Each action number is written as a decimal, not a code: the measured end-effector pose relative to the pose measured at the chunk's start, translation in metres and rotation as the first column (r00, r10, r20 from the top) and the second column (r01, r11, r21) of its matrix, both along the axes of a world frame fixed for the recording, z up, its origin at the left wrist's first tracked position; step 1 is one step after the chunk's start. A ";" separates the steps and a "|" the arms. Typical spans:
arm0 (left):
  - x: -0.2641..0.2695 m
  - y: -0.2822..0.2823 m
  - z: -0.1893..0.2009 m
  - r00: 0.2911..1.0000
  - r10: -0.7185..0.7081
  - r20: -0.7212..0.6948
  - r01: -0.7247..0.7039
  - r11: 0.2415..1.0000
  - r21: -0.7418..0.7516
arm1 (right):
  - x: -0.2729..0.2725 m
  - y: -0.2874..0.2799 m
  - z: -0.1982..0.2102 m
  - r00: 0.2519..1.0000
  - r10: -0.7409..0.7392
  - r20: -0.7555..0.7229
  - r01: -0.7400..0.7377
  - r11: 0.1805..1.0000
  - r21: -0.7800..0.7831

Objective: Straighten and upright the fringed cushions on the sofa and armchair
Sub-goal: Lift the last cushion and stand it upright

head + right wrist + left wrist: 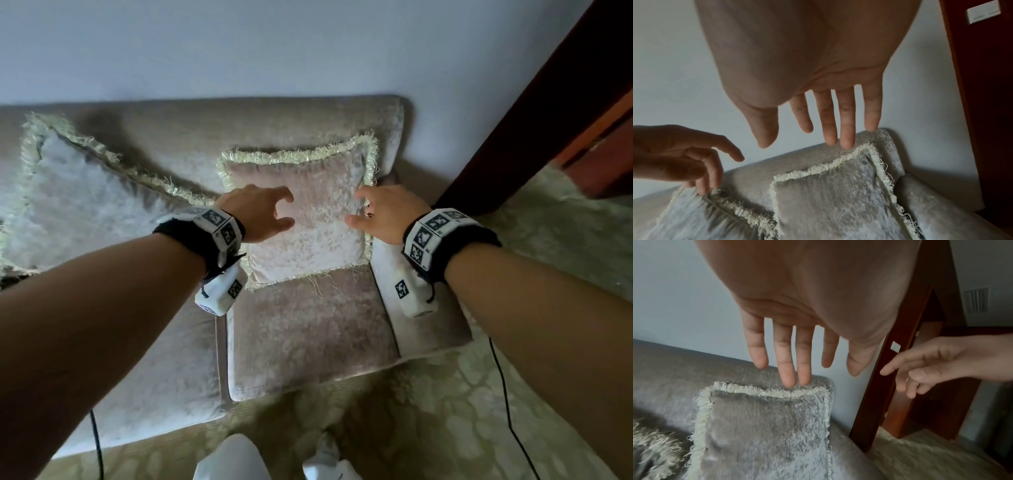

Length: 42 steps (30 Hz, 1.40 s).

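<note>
Two hands, left and right, hover spread over a cushion propped upright at the sofa's right end, against its backrest. From the left wrist, straight fingers hang just above its fringe. From the right wrist, a second cushion leans beside it.

the second fringed cushion runs off the head view's left edge, its lower corner lost. the left hand covers the upright cushion's left border, the right hand its right border; whether fingertips touch fabric can't be told.
</note>
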<state>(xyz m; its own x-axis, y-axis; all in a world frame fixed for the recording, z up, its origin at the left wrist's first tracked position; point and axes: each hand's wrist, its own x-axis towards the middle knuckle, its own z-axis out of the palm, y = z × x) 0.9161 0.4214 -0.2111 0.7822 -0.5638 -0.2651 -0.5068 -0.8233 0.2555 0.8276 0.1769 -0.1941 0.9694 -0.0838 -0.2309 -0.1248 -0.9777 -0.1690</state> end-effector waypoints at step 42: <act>0.184 -0.058 -0.397 0.758 0.652 -0.003 -0.450 0.520 -0.726 | 0.256 -0.135 -0.409 0.824 -0.422 0.377 0.090 0.756 0.648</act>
<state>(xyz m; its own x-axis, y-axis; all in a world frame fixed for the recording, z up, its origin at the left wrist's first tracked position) 1.0997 0.3632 -0.6081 0.9719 0.0710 0.2246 -0.1338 -0.6182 0.7745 1.0835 0.0421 -0.6031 0.9206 -0.3567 0.1588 -0.0966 -0.6023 -0.7924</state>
